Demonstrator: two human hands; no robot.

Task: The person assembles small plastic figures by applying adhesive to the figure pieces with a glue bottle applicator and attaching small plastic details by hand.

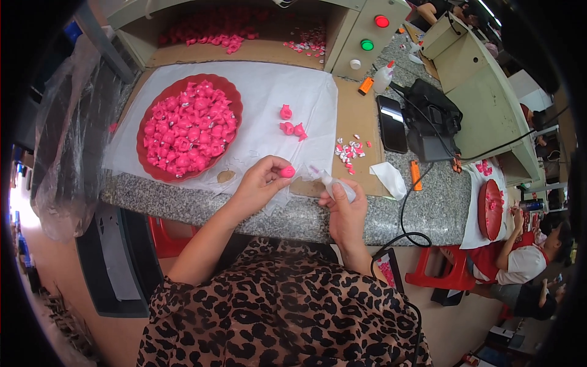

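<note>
Between the thumb and fingertips of my left hand is a small pink figurine part, round on the side that shows. My right hand is closed around a small white squeeze bottle, its thin nozzle tilted toward the pink part without touching it. Beyond my hands, a few loose pink figurine pieces lie on the white sheet. A scalloped red bowl heaped with similar pink pieces sits to the left. Small pink and white bits are scattered on cardboard to the right.
A phone, a black bag, a clear bottle and orange tools lie at the right. A black cable loops over the granite edge. Behind stands a shelf box with more pink pieces. Another person sits far right.
</note>
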